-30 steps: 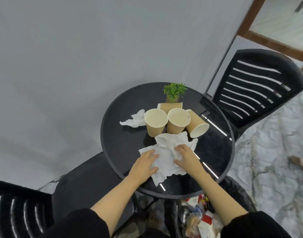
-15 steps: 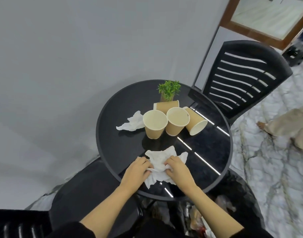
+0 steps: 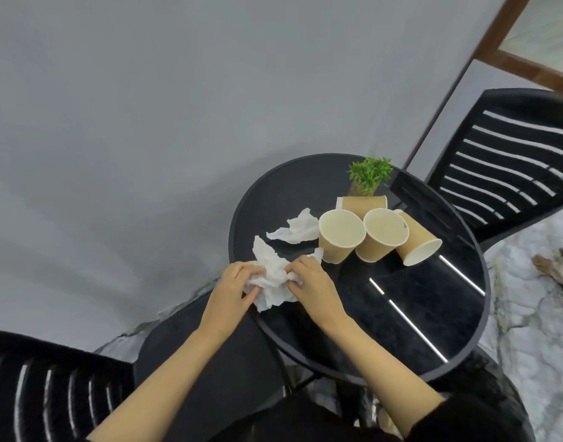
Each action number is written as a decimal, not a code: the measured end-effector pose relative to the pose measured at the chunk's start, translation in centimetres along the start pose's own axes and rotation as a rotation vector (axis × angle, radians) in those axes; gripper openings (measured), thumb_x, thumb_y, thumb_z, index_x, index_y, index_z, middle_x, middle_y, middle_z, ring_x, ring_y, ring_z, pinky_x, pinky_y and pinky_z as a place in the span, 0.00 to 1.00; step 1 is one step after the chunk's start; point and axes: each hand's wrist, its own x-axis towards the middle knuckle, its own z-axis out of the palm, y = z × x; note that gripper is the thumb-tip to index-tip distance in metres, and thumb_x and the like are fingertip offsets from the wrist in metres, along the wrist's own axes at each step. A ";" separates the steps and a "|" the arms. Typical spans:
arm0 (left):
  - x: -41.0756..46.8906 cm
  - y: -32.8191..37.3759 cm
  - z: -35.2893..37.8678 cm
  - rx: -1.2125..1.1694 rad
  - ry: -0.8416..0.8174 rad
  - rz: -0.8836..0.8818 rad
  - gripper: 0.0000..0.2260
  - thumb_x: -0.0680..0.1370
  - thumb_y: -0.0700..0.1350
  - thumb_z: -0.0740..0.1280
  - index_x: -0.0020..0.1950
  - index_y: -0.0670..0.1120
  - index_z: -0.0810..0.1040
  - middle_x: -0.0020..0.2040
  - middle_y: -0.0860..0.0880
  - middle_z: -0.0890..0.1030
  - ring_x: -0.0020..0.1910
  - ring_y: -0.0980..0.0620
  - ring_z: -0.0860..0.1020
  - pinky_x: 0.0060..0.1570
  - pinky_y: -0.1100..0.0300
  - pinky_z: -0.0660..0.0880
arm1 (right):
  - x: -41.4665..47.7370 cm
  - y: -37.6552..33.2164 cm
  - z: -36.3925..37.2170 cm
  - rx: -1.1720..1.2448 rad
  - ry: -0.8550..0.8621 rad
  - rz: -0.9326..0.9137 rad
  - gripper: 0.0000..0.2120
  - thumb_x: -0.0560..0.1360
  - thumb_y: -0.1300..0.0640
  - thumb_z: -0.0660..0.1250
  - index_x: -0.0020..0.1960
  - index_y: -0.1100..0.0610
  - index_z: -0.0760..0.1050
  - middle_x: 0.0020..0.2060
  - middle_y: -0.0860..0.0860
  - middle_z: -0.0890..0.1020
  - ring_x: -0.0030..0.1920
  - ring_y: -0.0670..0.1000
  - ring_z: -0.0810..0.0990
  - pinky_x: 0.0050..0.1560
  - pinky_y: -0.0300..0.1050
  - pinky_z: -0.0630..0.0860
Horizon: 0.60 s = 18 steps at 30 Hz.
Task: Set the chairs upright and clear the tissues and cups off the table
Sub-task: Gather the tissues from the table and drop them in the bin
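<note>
Gripping a crumpled white tissue (image 3: 273,279) from both sides, the person's two hands are meeting at the near-left edge of the round black table (image 3: 458,355). The left hand (image 3: 232,290) is curling its fingers over the tissue's left side with the thumb pressing in from below, and the right hand (image 3: 312,283) is pinching the right side with bent fingers. The wad is bunching between them, a loose point of it sticking up and away from the person, another flap hanging down toward the table rim, so its long axis is running roughly from near to far.

Just beyond the hands, a second crumpled tissue (image 3: 297,232) is lying flat on the tabletop, stretching left to right, close beside the cups without clearly touching them. Four brown paper cups are clustering behind it. The left upright cup (image 3: 339,236) and the middle upright cup (image 3: 382,239) are standing with their mouths facing up, side by side and touching. To their right, a tipped cup (image 3: 415,239) is lying on its side, its open mouth pointing toward the near-right. Behind them, a rear tipped cup (image 3: 363,204) is lying sideways, its long axis running left to right; which end is its mouth I cannot tell. A small green plant (image 3: 369,173) is sitting at the far side of the table behind that cup.

A black slatted chair (image 3: 509,161) is standing upright at the far right of the table, and another slatted chair (image 3: 47,390) is showing at the lower left.
</note>
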 end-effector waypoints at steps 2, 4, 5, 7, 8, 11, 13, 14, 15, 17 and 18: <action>0.7 -0.4 -0.9 -0.013 0.040 -0.007 0.12 0.74 0.36 0.68 0.56 0.46 0.77 0.55 0.56 0.74 0.53 0.65 0.68 0.51 0.75 0.68 | 1.3 -1.1 0.0 0.008 0.028 -0.044 0.07 0.71 0.66 0.63 0.48 0.62 0.76 0.47 0.52 0.77 0.51 0.48 0.71 0.44 0.48 0.76; 1.7 -0.8 -1.6 -0.021 0.096 -0.011 0.12 0.74 0.34 0.68 0.56 0.44 0.78 0.54 0.55 0.75 0.52 0.66 0.68 0.52 0.80 0.66 | 2.7 -2.1 -0.3 0.006 0.051 -0.082 0.07 0.71 0.66 0.63 0.49 0.62 0.76 0.47 0.53 0.78 0.52 0.50 0.72 0.44 0.49 0.76; 2.3 -0.8 -1.8 -0.024 0.123 -0.014 0.12 0.73 0.33 0.68 0.55 0.44 0.78 0.54 0.54 0.76 0.52 0.66 0.68 0.53 0.82 0.64 | 3.5 -2.5 -0.5 0.007 0.064 -0.095 0.07 0.71 0.66 0.63 0.49 0.62 0.76 0.48 0.53 0.78 0.52 0.49 0.72 0.44 0.49 0.76; 3.8 -0.7 -2.2 -0.032 0.162 -0.012 0.12 0.74 0.34 0.68 0.56 0.43 0.79 0.54 0.51 0.77 0.53 0.64 0.69 0.54 0.83 0.62 | 5.0 -2.9 -1.2 0.003 0.101 -0.112 0.07 0.72 0.66 0.64 0.49 0.62 0.76 0.49 0.54 0.78 0.51 0.47 0.72 0.45 0.45 0.75; 4.6 -0.6 -2.3 -0.037 0.171 -0.009 0.12 0.74 0.34 0.68 0.56 0.43 0.78 0.55 0.50 0.77 0.54 0.62 0.70 0.54 0.83 0.62 | 5.8 -2.9 -1.5 -0.003 0.125 -0.118 0.07 0.72 0.66 0.64 0.49 0.62 0.76 0.49 0.55 0.78 0.52 0.48 0.72 0.45 0.42 0.73; 7.3 -0.4 -2.0 -0.054 0.151 0.002 0.12 0.75 0.36 0.67 0.58 0.44 0.78 0.57 0.50 0.77 0.57 0.57 0.70 0.54 0.84 0.62 | 7.9 -2.3 -2.2 -0.050 0.151 -0.108 0.06 0.72 0.66 0.64 0.49 0.63 0.76 0.49 0.55 0.78 0.51 0.51 0.73 0.44 0.40 0.71; 9.2 -0.6 -1.3 -0.071 0.098 0.004 0.12 0.76 0.38 0.67 0.59 0.45 0.77 0.59 0.51 0.76 0.58 0.58 0.70 0.54 0.83 0.63 | 9.1 -1.5 -2.2 -0.088 0.136 -0.066 0.07 0.73 0.65 0.63 0.50 0.63 0.76 0.50 0.56 0.77 0.52 0.53 0.73 0.43 0.47 0.76; 9.9 -0.8 -0.8 -0.076 0.067 -0.001 0.12 0.76 0.39 0.66 0.59 0.46 0.76 0.59 0.51 0.76 0.58 0.59 0.69 0.53 0.81 0.64 | 9.5 -1.1 -2.1 -0.112 0.123 -0.042 0.07 0.73 0.65 0.63 0.50 0.64 0.75 0.50 0.56 0.77 0.52 0.54 0.74 0.43 0.49 0.77; 10.7 -1.1 -0.3 -0.076 0.032 -0.010 0.12 0.76 0.40 0.66 0.59 0.47 0.76 0.59 0.51 0.76 0.57 0.60 0.69 0.51 0.79 0.65 | 9.8 -0.9 -2.0 -0.144 0.107 -0.016 0.07 0.74 0.64 0.63 0.51 0.64 0.75 0.51 0.57 0.76 0.53 0.55 0.74 0.43 0.50 0.77; 11.7 -1.7 0.8 -0.063 -0.045 -0.019 0.12 0.76 0.41 0.66 0.59 0.48 0.75 0.59 0.52 0.77 0.55 0.59 0.70 0.49 0.75 0.66 | 10.6 -0.8 -1.4 -0.237 0.072 0.022 0.09 0.74 0.64 0.63 0.53 0.64 0.74 0.52 0.58 0.75 0.55 0.56 0.73 0.42 0.47 0.76; 12.1 -2.0 1.3 -0.056 -0.085 -0.023 0.13 0.76 0.40 0.66 0.60 0.49 0.75 0.59 0.52 0.77 0.54 0.59 0.70 0.49 0.72 0.67 | 10.9 -0.9 -1.1 -0.285 0.050 0.037 0.10 0.74 0.65 0.63 0.55 0.64 0.73 0.54 0.58 0.75 0.56 0.56 0.73 0.42 0.46 0.75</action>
